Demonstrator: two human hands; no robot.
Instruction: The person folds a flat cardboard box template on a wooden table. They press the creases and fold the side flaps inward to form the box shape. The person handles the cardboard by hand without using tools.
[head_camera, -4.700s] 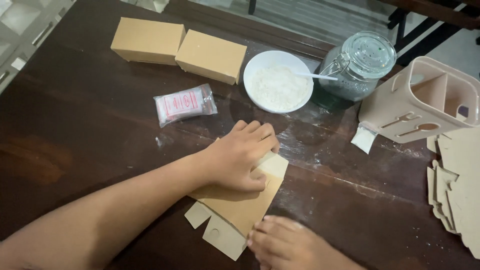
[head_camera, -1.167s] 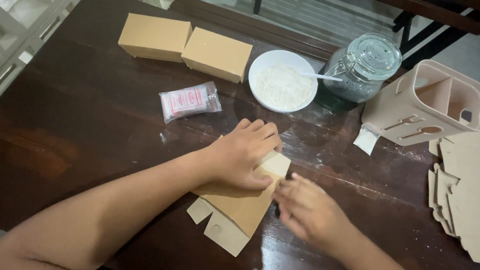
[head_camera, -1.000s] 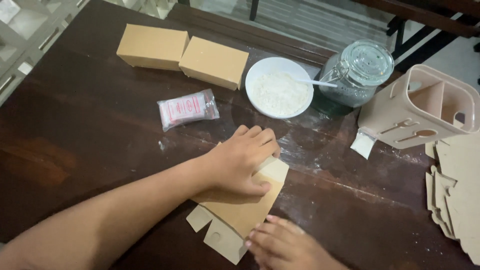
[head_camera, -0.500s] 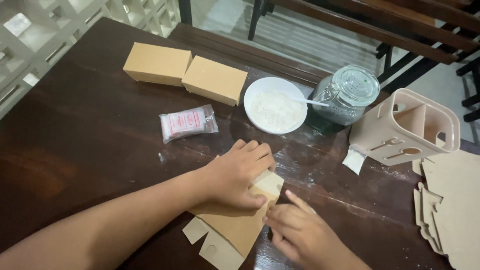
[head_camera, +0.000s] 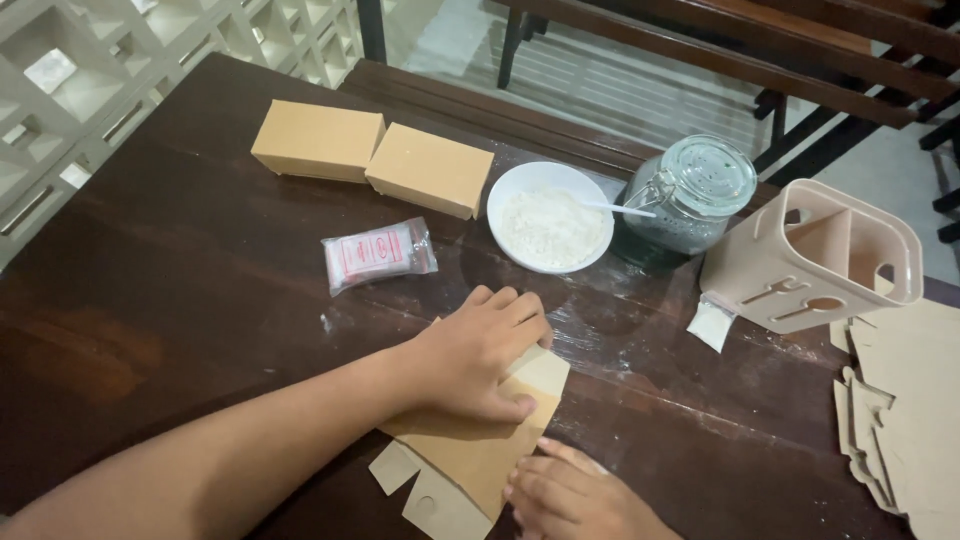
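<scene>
Two closed tan boxes (head_camera: 318, 140) (head_camera: 430, 169); one flattened box blank (head_camera: 470, 450); one bowl of white powder (head_camera: 550, 216); one glass jar (head_camera: 690, 203); one sealed plastic packet (head_camera: 378, 255); one beige cutlery caddy (head_camera: 815, 258); two hands (head_camera: 478, 355) (head_camera: 570, 495).

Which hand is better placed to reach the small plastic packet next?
Probably the left hand: it lies flat on the cardboard piece, nearer the plastic packet. The right hand rests at the cardboard's near edge, farther away.

Table (head_camera: 180, 290) dark brown, streaky wood grain, pale powder smears. Flat carton (head_camera: 480, 450) tan, lighter cream flap. Two boxes (head_camera: 375, 160) same tan. Bowl (head_camera: 550, 215) white, white powder inside. Packet (head_camera: 378, 255) clear, red-pink print. Jar (head_camera: 690, 205) clear glass, dark greenish contents. Caddy (head_camera: 815, 260) beige, cutlery-shaped cutouts. Cardboard stack (head_camera: 905, 410) tan.
</scene>
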